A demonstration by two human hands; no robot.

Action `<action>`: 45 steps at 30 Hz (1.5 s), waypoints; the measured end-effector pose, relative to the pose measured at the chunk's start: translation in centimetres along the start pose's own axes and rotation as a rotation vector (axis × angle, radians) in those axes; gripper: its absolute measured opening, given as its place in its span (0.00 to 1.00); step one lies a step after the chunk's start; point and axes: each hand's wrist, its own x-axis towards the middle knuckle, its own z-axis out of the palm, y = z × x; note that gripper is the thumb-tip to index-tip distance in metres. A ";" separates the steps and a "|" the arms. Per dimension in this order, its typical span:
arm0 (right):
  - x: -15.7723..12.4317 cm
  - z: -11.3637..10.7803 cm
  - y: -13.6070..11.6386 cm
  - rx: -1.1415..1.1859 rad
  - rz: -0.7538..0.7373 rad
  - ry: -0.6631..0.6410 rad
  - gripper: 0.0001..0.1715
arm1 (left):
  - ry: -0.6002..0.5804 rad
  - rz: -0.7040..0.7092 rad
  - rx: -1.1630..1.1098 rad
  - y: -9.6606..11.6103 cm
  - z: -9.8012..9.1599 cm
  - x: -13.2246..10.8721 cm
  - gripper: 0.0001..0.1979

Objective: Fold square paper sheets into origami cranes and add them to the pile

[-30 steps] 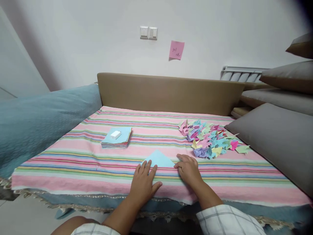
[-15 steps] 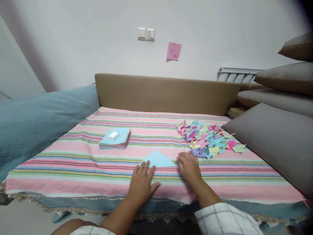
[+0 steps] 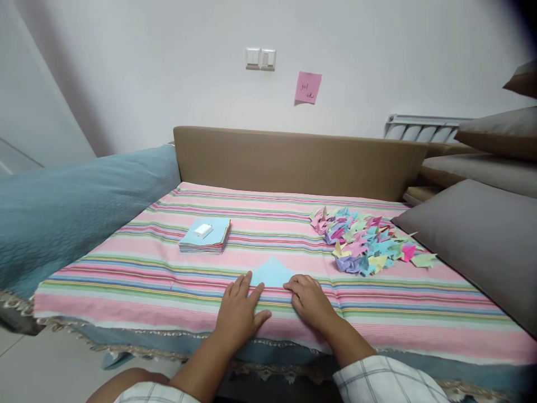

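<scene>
A light blue paper point(image 3: 272, 273), folded into a triangle, lies on the striped cloth point(image 3: 138, 305) with its peak pointing away from me. My left hand point(image 3: 238, 312) rests at the paper's left corner, fingers spread and lying flat. At the right corner is my right hand point(image 3: 309, 301), its fingers curled together and the fingertips pressing on the paper's edge. Whether they pinch the paper or only press it down is hard to see.
A stack of coloured paper point(image 3: 201, 243) with a small white box point(image 3: 203, 230) on top lies at left. Many folded paper pieces point(image 3: 364, 243) are heaped at right. Grey cushions point(image 3: 474, 240) stand beyond them, and a blue armrest point(image 3: 92, 201) at far left.
My right hand has moved left along the paper's lower edge and now covers its right corner. My left hand stays at the left corner. The view has shifted slightly.
</scene>
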 end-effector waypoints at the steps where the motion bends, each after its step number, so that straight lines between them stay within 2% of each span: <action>1: 0.0 0.0 0.1 0.002 -0.001 -0.001 0.21 | -0.002 -0.022 0.008 -0.4 -0.4 -0.1 0.28; 7: 0.0 0.3 0.4 0.017 0.004 0.005 0.21 | -0.030 -0.135 0.043 -2.5 -2.5 -0.2 0.20; 11: 0.0 0.3 0.6 0.023 0.010 0.035 0.20 | -0.059 -0.161 0.059 -3.5 -3.1 0.0 0.16; 13: 0.0 0.2 0.7 0.018 0.011 0.043 0.20 | -0.031 -0.169 0.042 -3.6 -3.0 0.2 0.15; 16: 0.0 0.2 0.7 0.011 0.016 0.051 0.20 | 0.085 -0.134 0.009 -2.8 -2.6 0.2 0.13; 18: 0.0 0.3 0.7 0.014 0.019 0.050 0.21 | 0.141 -0.035 -0.019 -1.8 -2.0 0.0 0.12; 21: 0.1 0.3 0.5 0.022 0.020 0.063 0.21 | 0.101 0.152 -0.086 -0.2 -0.9 -0.2 0.18; 23: 0.1 0.2 0.5 0.022 0.020 0.076 0.20 | 0.057 0.217 -0.101 0.5 -0.3 -0.3 0.23; 27: 0.1 -0.3 1.2 -0.003 0.062 0.073 0.19 | 0.020 0.226 -0.109 0.9 0.4 -0.2 0.26; 37: 0.2 -2.7 3.7 -0.032 0.301 0.049 0.17 | 0.017 0.219 -0.105 0.8 0.5 -0.1 0.26; 42: 0.2 -3.2 4.4 0.117 0.429 0.079 0.17 | 0.007 0.223 -0.104 0.8 0.4 -0.1 0.26; 45: 0.2 -3.0 4.8 0.199 0.454 0.055 0.17 | -0.002 0.222 -0.107 0.8 0.3 -0.1 0.26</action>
